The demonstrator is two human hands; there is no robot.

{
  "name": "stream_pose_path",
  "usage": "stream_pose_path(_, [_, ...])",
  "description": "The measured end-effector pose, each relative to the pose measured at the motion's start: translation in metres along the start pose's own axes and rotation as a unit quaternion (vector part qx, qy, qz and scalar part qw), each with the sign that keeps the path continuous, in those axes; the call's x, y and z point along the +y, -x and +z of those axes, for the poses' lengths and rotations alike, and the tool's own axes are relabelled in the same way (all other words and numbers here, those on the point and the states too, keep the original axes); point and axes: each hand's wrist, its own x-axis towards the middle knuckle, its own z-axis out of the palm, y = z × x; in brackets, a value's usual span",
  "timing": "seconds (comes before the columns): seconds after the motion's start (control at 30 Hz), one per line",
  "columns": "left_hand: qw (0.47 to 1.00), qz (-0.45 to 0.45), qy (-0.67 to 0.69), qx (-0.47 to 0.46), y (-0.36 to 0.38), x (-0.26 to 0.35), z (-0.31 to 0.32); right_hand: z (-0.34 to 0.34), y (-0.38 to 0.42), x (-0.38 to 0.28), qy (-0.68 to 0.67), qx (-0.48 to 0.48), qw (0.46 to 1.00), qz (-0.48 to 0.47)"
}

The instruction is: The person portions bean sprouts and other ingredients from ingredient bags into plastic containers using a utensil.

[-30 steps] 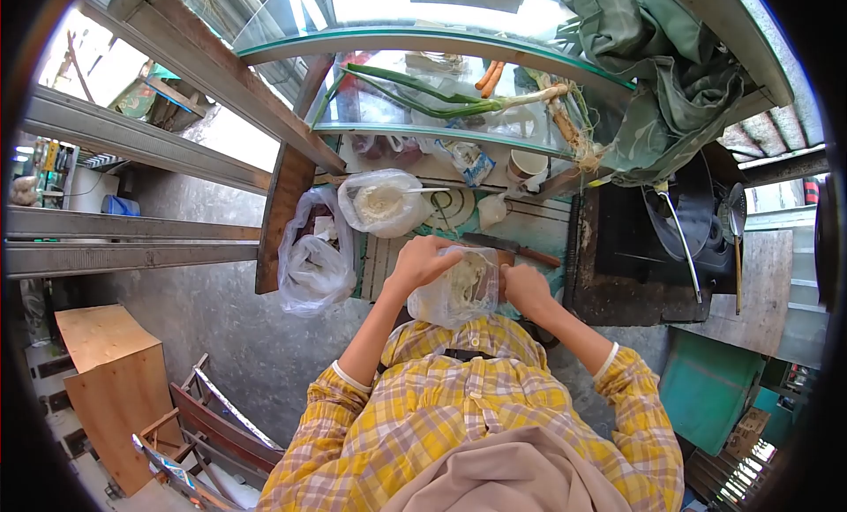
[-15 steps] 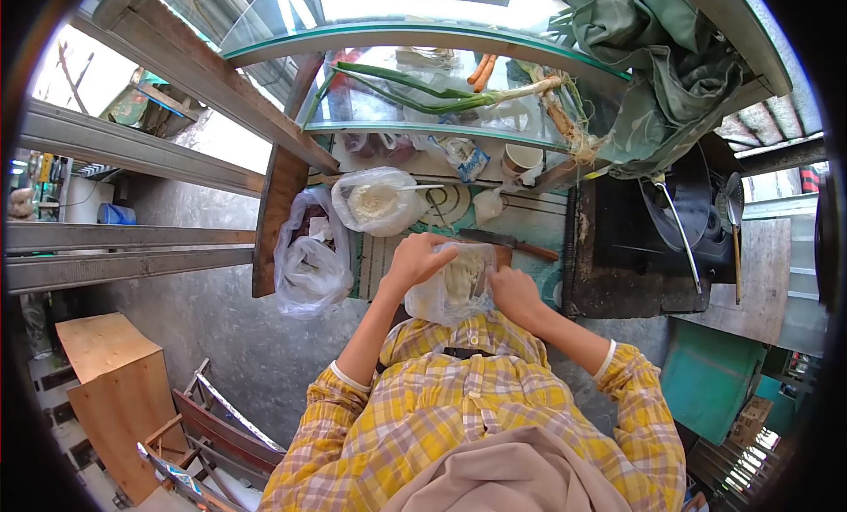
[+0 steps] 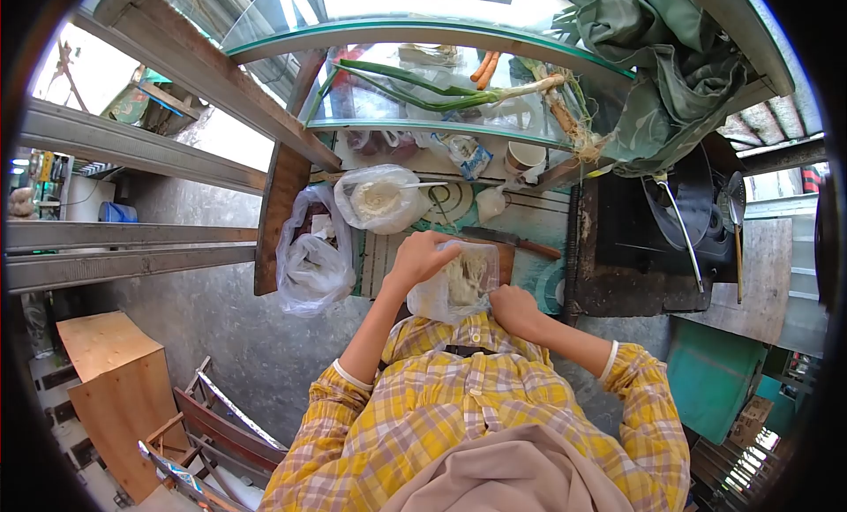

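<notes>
A clear plastic bag with pale, shredded-looking contents (image 3: 465,281) is between my hands at the counter's near edge. My left hand (image 3: 427,258) grips the bag's upper left rim, fingers closed round it. At the bag's right edge, my right hand (image 3: 515,310) is closed in a fist-like pinch on the plastic. Just beyond lies a knife (image 3: 512,241) with a wooden handle, near a brown board (image 3: 505,263) partly hidden by the bag. An open bag of pale powder (image 3: 378,199) with a white utensil handle in it stands beyond my left hand.
A larger plastic bag (image 3: 315,265) sits at the counter's left end. A stove (image 3: 618,274) with a wok (image 3: 684,203) and ladles is at right. Above the counter, glass shelves hold a green onion (image 3: 423,100) and carrots (image 3: 484,70). A small cup (image 3: 524,157) stands below them.
My right hand has moved slightly down along the bag's right side. The bag's opening looks wider, and more of the brown board shows.
</notes>
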Motion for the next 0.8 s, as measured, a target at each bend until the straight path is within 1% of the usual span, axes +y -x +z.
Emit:
stream_pose_path(0.1, [1.0,0.007,0.001,-0.003,-0.001,0.002,0.0,-0.034,-0.008,0.002,-0.003,0.035,0.998,0.061])
stream_pose_path(0.17, [1.0,0.006,0.005,0.001,-0.001,0.001,0.001,0.001,-0.014,0.005,-0.026,0.059,0.995,0.078])
stream_pose_path(0.2, [1.0,0.008,0.002,0.006,-0.001,-0.002,0.002,0.003,-0.014,0.002,-0.036,0.076,0.993,0.087])
stream_pose_path(0.27, [1.0,0.012,0.0,0.018,-0.003,-0.008,0.004,0.003,-0.006,0.001,-0.024,0.048,0.998,0.041])
stream_pose_path(0.3, [1.0,0.009,-0.004,0.012,-0.003,-0.006,0.003,-0.005,0.001,-0.004,-0.019,0.033,0.999,0.021])
stream_pose_path(0.33, [1.0,0.008,-0.009,0.006,-0.004,-0.003,0.001,-0.024,0.004,-0.006,-0.025,0.035,0.999,0.022])
stream_pose_path(0.4, [1.0,0.0,-0.005,-0.005,-0.002,0.001,0.001,-0.025,-0.013,0.006,-0.015,0.073,0.996,0.054])
stream_pose_path(0.43, [1.0,-0.003,0.001,-0.008,-0.002,0.002,0.001,-0.017,-0.02,0.01,-0.012,0.091,0.993,0.069])
stream_pose_path(0.47, [1.0,-0.004,0.006,-0.01,-0.002,0.002,0.0,0.005,-0.023,0.01,-0.03,0.112,0.989,0.093])
stream_pose_path(0.57, [1.0,-0.007,0.007,0.003,-0.003,-0.008,0.003,0.012,-0.007,-0.002,-0.004,0.08,0.996,0.04])
stream_pose_path(0.6, [1.0,-0.004,0.003,0.002,-0.004,-0.007,0.002,-0.011,-0.006,0.0,-0.001,0.048,0.998,0.034])
stream_pose_path(0.7, [1.0,0.0,0.004,-0.005,-0.002,-0.003,0.004,-0.03,-0.022,0.006,-0.015,0.113,0.99,0.085])
stream_pose_path(0.73, [1.0,0.001,0.013,-0.005,-0.001,-0.002,0.004,-0.015,-0.026,0.005,-0.027,0.116,0.987,0.106])
stream_pose_path(0.8, [1.0,0.001,0.017,0.002,-0.004,0.0,0.002,0.003,-0.012,-0.004,-0.017,0.065,0.996,0.062])
